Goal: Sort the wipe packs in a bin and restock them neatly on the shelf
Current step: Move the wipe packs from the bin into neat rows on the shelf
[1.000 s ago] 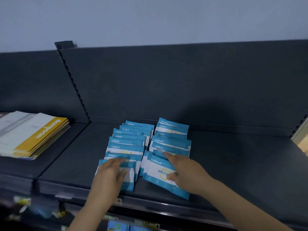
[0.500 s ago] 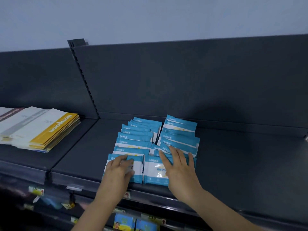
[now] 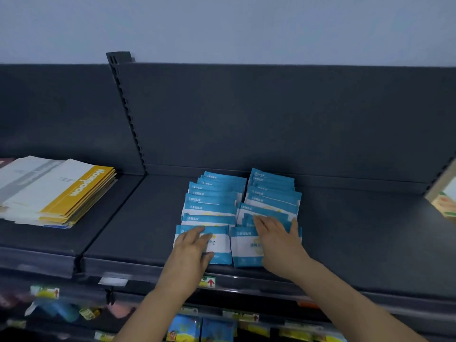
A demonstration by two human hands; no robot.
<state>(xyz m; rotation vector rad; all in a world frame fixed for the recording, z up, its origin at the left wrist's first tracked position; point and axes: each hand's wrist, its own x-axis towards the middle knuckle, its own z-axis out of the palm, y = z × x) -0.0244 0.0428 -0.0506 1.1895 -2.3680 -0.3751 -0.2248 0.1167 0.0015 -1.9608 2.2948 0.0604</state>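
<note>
Seen only as a bare left hand point(image 3: 191, 245) and a bare right hand point(image 3: 278, 239), slim-fingered and smooth, joined to a left forearm point(image 3: 158, 307) and a right forearm point(image 3: 350, 299), uncovered from wrist to the picture's lower edge.

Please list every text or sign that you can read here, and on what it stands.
"HONSPOON", as far as it reads: yellow band of the flat stack.
Red up arrow: shelf tag; its print is blurred.
Wipe packs: print too small to read.
</note>
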